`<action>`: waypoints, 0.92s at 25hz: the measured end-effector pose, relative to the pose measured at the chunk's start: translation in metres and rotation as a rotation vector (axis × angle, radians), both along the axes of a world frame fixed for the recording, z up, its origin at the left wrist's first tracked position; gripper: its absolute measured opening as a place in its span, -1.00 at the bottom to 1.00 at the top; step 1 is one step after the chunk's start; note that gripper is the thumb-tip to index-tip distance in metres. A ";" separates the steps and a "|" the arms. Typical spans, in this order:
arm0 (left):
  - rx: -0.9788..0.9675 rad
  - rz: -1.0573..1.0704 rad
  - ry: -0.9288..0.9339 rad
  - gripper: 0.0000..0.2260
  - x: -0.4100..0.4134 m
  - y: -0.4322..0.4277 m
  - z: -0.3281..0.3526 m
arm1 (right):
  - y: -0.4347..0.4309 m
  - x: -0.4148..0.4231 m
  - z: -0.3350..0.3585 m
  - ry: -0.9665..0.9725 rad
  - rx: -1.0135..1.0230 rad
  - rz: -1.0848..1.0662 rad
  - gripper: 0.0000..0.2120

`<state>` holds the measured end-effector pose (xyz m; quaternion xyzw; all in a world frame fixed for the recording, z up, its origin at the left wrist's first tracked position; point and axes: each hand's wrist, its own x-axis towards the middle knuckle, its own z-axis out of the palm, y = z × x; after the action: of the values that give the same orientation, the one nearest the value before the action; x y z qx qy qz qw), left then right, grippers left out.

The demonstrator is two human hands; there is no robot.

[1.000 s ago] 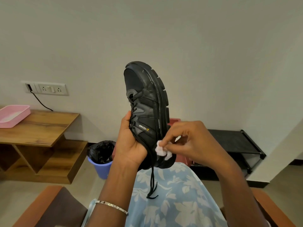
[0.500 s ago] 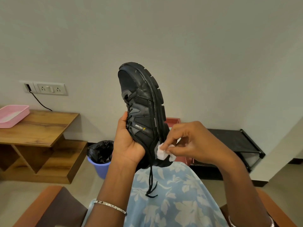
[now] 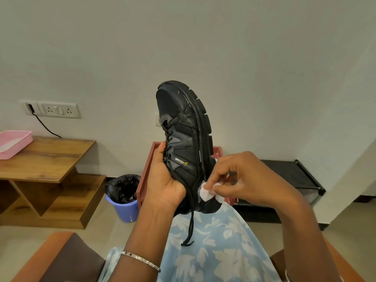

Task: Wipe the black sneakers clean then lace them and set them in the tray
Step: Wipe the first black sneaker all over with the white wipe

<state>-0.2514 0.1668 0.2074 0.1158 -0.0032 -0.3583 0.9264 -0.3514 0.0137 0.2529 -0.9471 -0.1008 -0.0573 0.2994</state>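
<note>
Head view: holding the black sneaker (image 3: 183,143) up at centre frame, toe at 12 o'clock, heel at 6 just above the lap, sole turned toward 3 o'clock. Clasping its collar from 9 o'clock with the left grip (image 3: 164,180), thumb lying up beside the eyelets, fingers hidden behind the shoe; probably held this way to steady it and offer the sole edge to the other hand. Pinching a small white wipe (image 3: 205,192) in the right grip (image 3: 244,180), thumb and forefinger closed on it, pressing it against the heel end of the midsole, at 5 o'clock of the shoe. Judged as mid-wipe, with pale scuffs showing along the rim toward the toe. Letting one lace (image 3: 190,224) end dangle from the heel toward 6 o'clock, over the floral fabric; lacing apparently unfinished at the top. Leaving the pink tray (image 3: 14,143) on the wooden bench (image 3: 46,157) far out at 9 o'clock, well apart from the shoe, likely its final place. Cannot tell whether the red-brown crate (image 3: 145,174) behind the shoe holds a second sneaker
</note>
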 end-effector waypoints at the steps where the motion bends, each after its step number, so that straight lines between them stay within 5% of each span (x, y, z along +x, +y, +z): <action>1: -0.001 -0.002 -0.001 -0.53 0.000 -0.001 0.000 | 0.000 0.001 0.002 -0.053 0.016 -0.025 -0.86; 6: -0.002 -0.007 0.005 -0.48 0.004 -0.001 -0.005 | 0.016 0.017 -0.002 -0.491 0.085 -0.190 -0.91; 12: -0.018 0.097 -0.015 -0.57 0.007 0.007 -0.005 | 0.024 -0.002 -0.023 -0.144 0.056 -0.173 -0.93; 18: -0.018 0.056 -0.039 -0.50 0.003 0.005 -0.001 | 0.037 0.022 -0.019 -0.504 0.096 -0.344 -0.94; 23: -0.007 0.120 -0.017 -0.55 0.003 0.009 -0.003 | 0.042 0.007 -0.032 -0.251 0.136 -0.422 -0.88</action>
<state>-0.2482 0.1759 0.2048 0.1156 -0.0054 -0.3009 0.9466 -0.3440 0.0561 0.2207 -0.9102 0.0670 -0.2423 0.3290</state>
